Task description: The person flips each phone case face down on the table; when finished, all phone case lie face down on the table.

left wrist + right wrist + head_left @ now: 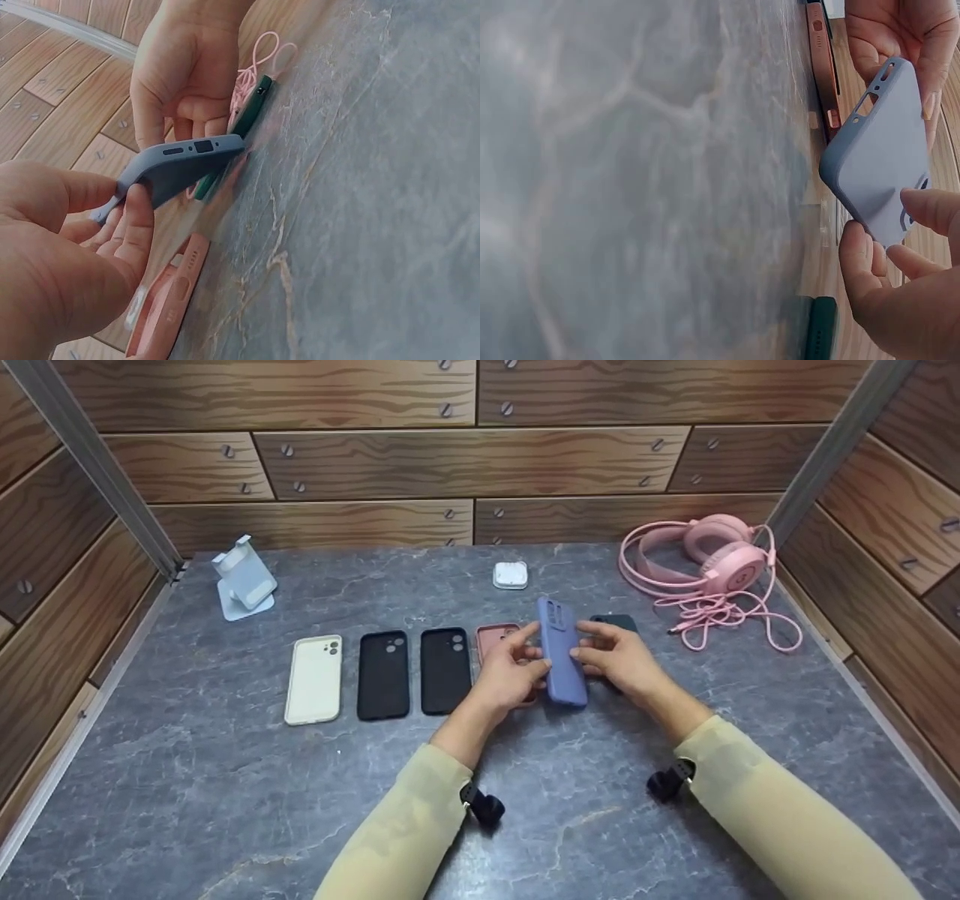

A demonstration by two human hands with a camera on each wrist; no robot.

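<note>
A periwinkle-blue phone case (pixel 568 679) is held tilted above the table, its camera cutouts at the far end. My left hand (pixel 510 675) pinches its left edge between thumb and fingers. On the opposite edge, my right hand (pixel 626 656) grips the case, with the thumb against the back in the right wrist view. Port cutouts show along the near end of the blue case (pixel 196 148) in the left wrist view. Under my left hand lies a pink phone case (pixel 493 636), partly covered. A dark green phone case (pixel 622 621) lies behind my right hand, mostly hidden.
Left of the hands, two black phone cases (pixel 383 679) and a white one (pixel 313 682) lie in a row. A light blue stand (pixel 247 581) is at the back left, a small white box (pixel 511 575) at the back middle. Pink headphones (pixel 724 559) with a coiled cable sit back right.
</note>
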